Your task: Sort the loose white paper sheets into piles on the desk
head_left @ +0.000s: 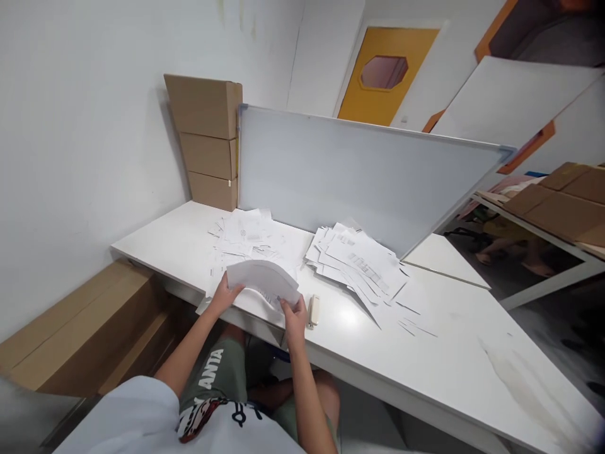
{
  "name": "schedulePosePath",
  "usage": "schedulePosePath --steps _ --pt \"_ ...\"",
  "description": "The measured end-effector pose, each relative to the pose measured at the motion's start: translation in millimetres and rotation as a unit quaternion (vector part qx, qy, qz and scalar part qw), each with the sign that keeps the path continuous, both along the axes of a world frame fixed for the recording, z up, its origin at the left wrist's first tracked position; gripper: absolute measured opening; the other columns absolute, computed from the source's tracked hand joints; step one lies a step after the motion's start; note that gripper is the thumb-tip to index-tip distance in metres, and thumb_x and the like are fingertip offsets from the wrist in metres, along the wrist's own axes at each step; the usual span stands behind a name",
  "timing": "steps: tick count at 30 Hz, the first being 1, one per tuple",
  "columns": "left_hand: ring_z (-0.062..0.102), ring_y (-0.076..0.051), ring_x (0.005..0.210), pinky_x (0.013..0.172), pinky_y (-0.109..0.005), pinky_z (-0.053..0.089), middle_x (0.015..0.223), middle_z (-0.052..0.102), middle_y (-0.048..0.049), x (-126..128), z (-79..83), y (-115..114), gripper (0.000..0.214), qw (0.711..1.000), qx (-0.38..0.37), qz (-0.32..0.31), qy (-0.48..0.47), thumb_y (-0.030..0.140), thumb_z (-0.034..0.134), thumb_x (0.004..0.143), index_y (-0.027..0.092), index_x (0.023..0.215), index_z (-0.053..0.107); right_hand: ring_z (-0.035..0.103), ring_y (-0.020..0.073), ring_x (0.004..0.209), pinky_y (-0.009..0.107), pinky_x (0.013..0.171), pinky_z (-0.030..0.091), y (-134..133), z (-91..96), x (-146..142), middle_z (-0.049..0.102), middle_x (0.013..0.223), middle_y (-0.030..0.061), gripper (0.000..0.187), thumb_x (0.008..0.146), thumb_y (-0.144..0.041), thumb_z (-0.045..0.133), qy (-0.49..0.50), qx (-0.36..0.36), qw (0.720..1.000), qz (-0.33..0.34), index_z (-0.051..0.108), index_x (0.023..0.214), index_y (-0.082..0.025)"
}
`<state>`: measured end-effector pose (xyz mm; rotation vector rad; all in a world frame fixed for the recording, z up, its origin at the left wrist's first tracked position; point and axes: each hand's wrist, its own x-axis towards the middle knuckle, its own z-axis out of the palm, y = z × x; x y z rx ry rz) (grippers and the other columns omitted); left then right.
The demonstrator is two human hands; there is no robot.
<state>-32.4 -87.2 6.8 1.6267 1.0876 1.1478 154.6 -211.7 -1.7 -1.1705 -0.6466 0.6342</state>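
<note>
At the far left, a long flat brown cardboard carton (pixel 80 331) lies low beside the white wall, and above it 3 brown cardboard boxes (pixel 205 142) stand stacked in the corner on a white laminate table (pixel 155 252). The person's left hand (pixel 224 295) grips the left side of a bowed sheaf of white paper (pixel 262 280), at the near edge of the table. The right hand (pixel 293 321) pinches its right side, so the 2 hands stand apart and are both clamped on the same sheaf. Behind them lies a loose heap of white printed sheets (pixel 246 236). Just right of the right hand sits a cream plastic stapler (pixel 314 310), and beyond it spreads a second fanned pile of white printed sheets (pixel 354 261). Thin white paper strips (pixel 413 325) lie past that pile. A long white whiteboard with an aluminium frame (pixel 359 176) stands tilted along the back of the table.

A loosened grip could let the bowed sheaf spring open and slide over the table edge. A sideways move of the right hand could knock the stapler. A bump could shift the tilted whiteboard onto the piles.
</note>
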Motion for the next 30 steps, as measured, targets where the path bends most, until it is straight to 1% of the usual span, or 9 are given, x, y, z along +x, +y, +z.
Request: schedulePosePath --steps 3,6,9,12,15,18,22,26,30 --pt "0.059 -0.028 0.121 0.102 -0.043 0.048 0.128 0.060 -0.0176 3.5 -15.0 11.3 0.073 0.998 0.028 -0.018 -0.054 0.060 0.067 0.073 0.016 0.127 0.044 0.057 0.0186 0.091 0.032 0.085 0.045 10.1 -10.2 -6.8 0.064 0.093 0.0007 0.033 0.067 -0.032 0.065 0.012 0.015 0.999 -0.026 0.057 0.097 -0.020" --pt "0.056 -0.027 0.125 0.103 -0.042 0.046 0.133 0.056 -0.0177 2.8 -21.0 16.3 0.071 0.996 0.033 -0.036 -0.075 0.057 0.065 0.077 0.018 0.131 0.040 0.056 0.0192 0.091 0.032 0.084 0.044 14.5 -10.3 -11.0 0.063 0.092 0.0007 0.032 0.068 -0.032 0.063 0.020 0.007 0.999 -0.041 0.056 0.097 -0.020" --pt "0.056 -0.028 0.123 0.106 -0.045 0.044 0.129 0.059 -0.0165 1.4 -19.2 14.2 0.063 0.998 0.029 -0.050 -0.039 0.053 0.063 0.080 0.018 0.129 0.044 0.054 0.0186 0.085 0.031 0.080 0.042 17.1 -1.6 -17.2 0.061 0.084 -0.0003 0.024 0.070 -0.034 0.059 0.022 0.002 0.999 -0.045 0.056 0.090 -0.020" --pt "0.057 -0.028 0.122 0.108 -0.046 0.041 0.123 0.062 -0.0157 -0.9 -11.9 6.0 0.055 0.997 0.052 -0.048 0.007 0.052 0.056 0.086 0.016 0.127 0.048 0.049 0.0157 0.076 0.027 0.072 0.039 16.7 11.6 -22.6 0.054 0.076 -0.0023 0.015 0.076 -0.035 0.056 -0.020 0.018 0.999 -0.030 0.055 0.081 -0.020" --pt "0.059 -0.027 0.119 0.106 -0.045 0.043 0.121 0.064 -0.0153 -5.2 -8.2 -1.9 0.056 0.997 0.063 -0.034 0.013 0.053 0.050 0.090 0.016 0.131 0.045 0.050 0.0158 0.078 0.027 0.074 0.039 12.4 16.1 -22.0 0.055 0.080 -0.0011 0.018 0.080 -0.038 0.058 -0.066 0.043 0.996 -0.028 0.055 0.081 -0.021" --pt "0.060 -0.029 0.118 0.103 -0.047 0.045 0.122 0.063 -0.0158 -9.1 -15.6 -3.2 0.060 0.998 0.045 -0.035 0.020 0.056 0.052 0.088 0.016 0.132 0.045 0.054 0.0188 0.084 0.031 0.079 0.042 9.0 1.4 -19.9 0.060 0.085 0.0015 0.020 0.079 -0.041 0.058 -0.075 0.010 0.996 -0.040 0.056 0.084 -0.021" --pt "0.055 -0.030 0.124 0.107 -0.046 0.042 0.126 0.059 -0.0159 -7.7 -30.4 -2.1 0.061 1.000 0.031 -0.006 0.005 0.060 0.054 0.085 0.018 0.129 0.047 0.058 0.0230 0.097 0.036 0.088 0.043 6.7 -25.4 -25.5 0.064 0.101 0.0070 0.034 0.077 -0.041 0.058 -0.085 -0.063 0.990 -0.097 0.056 0.103 -0.020" --pt "0.054 -0.029 0.124 0.109 -0.046 0.040 0.123 0.059 -0.0158 0.6 -29.6 -15.3 0.056 0.999 0.032 0.004 -0.015 0.060 0.049 0.088 0.018 0.125 0.046 0.058 0.0222 0.096 0.036 0.090 0.043 -9.9 -22.7 -36.5 0.066 0.099 0.0071 0.030 0.086 -0.042 0.049 -0.136 -0.061 0.984 -0.094 0.061 0.100 -0.019" --pt "0.053 -0.027 0.124 0.109 -0.042 0.040 0.127 0.056 -0.0177 11.7 -25.9 -41.7 0.055 0.998 0.036 0.038 -0.026 0.060 0.039 0.091 0.018 0.128 0.037 0.059 0.0203 0.089 0.034 0.085 0.045 -54.6 -10.0 -34.2 0.067 0.091 0.0043 0.026 0.087 -0.041 0.052 -0.149 -0.069 0.982 -0.090 0.065 0.092 -0.020"
